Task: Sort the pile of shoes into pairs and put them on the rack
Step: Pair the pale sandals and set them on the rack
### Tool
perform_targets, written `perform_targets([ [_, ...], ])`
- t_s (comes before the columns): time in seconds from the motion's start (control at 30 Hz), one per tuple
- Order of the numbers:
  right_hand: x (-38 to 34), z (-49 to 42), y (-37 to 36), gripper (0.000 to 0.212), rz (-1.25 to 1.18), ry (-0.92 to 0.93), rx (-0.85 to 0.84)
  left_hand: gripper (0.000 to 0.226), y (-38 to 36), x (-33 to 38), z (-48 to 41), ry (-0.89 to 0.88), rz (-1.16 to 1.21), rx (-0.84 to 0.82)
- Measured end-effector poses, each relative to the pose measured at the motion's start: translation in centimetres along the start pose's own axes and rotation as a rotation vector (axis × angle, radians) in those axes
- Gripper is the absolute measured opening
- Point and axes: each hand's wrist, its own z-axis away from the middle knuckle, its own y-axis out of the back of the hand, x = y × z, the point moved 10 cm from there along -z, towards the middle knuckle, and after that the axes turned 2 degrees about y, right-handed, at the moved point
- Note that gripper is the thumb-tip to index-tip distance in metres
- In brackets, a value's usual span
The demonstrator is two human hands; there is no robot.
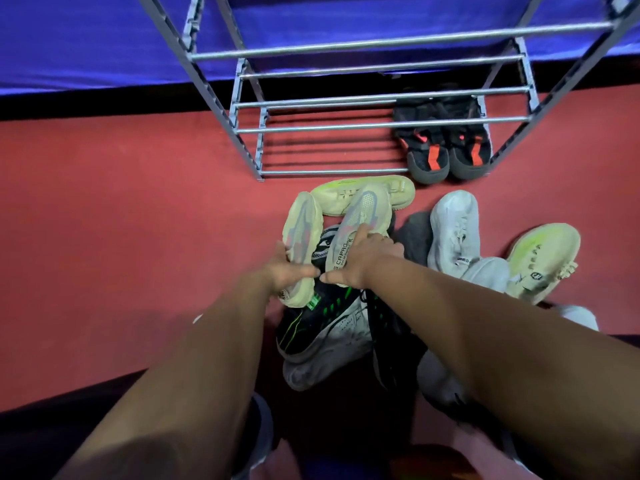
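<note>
My left hand (289,270) grips a cream shoe with a grey and pink sole (302,225), held sole up. My right hand (363,258) holds the matching cream shoe (363,211) beside it, also sole up. Both shoes hover over the pile on the red floor. The pile holds a yellow-green soled shoe (374,188), a black and green shoe (311,323), a white shoe (453,226) and another cream and yellow shoe (543,254). The grey metal rack (381,126) stands behind the pile. A black and red pair (446,150) sits on its lowest level at the right.
A blue cloth (104,39) hangs behind the rack above a dark strip. Red floor (121,220) stretches to the left of the pile. More white and black shoes (329,355) lie near my knees at the bottom.
</note>
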Motion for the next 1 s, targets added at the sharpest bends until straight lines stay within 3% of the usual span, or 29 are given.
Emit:
perform_targets([
  [0.07, -0.3, 0.0, -0.1, 0.153, 0.025, -0.03, 0.036, 0.116, 0.4, -1.1, -1.0, -0.004, -0.079, 0.067],
  [0.13, -0.5, 0.0, -0.3, 0.15, 0.027, -0.052, 0.049, 0.093, 0.9, -1.6, -1.5, -0.026, -0.106, 0.177],
  [0.2, -0.8, -0.1, -0.6, 0.144, 0.014, -0.072, 0.048, 0.086, 0.6, -1.8, -1.5, -0.053, -0.049, 0.219],
  [0.37, -0.9, 0.2, 0.4, 0.133, -0.196, -0.092, 0.07, 0.076, 0.7, -1.5, -1.1, -0.059, 0.141, 0.222],
  [0.53, -0.7, 1.5, 3.1, 0.128, -0.401, -0.073, 0.202, 0.083, 1.8, -1.8, -0.8, -0.034, 0.321, 0.191],
  [0.67, 0.2, 0.7, 3.8, 0.127, -0.708, -0.11, 0.139, 0.083, 2.9, -1.9, 0.0, -0.027, 0.407, 0.2],
  [0.73, 1.1, 0.8, 4.2, 0.114, -0.792, -0.134, 0.109, 0.074, 2.8, -1.8, 0.4, -0.013, 0.474, 0.171],
  [0.8, 2.1, 1.1, 4.4, 0.109, -0.776, -0.14, 0.096, 0.062, 2.6, -1.9, 0.7, -0.004, 0.55, 0.148],
  [0.93, 3.2, 2.1, 4.4, 0.132, -0.46, -0.093, 0.09, 0.059, 2.0, -1.8, 1.3, -0.02, 0.642, 0.135],
  [1.0, 3.5, 2.4, 4.6, 0.122, -0.387, -0.08, 0.13, 0.062, 1.9, -1.7, 1.6, -0.033, 0.644, 0.154],
])
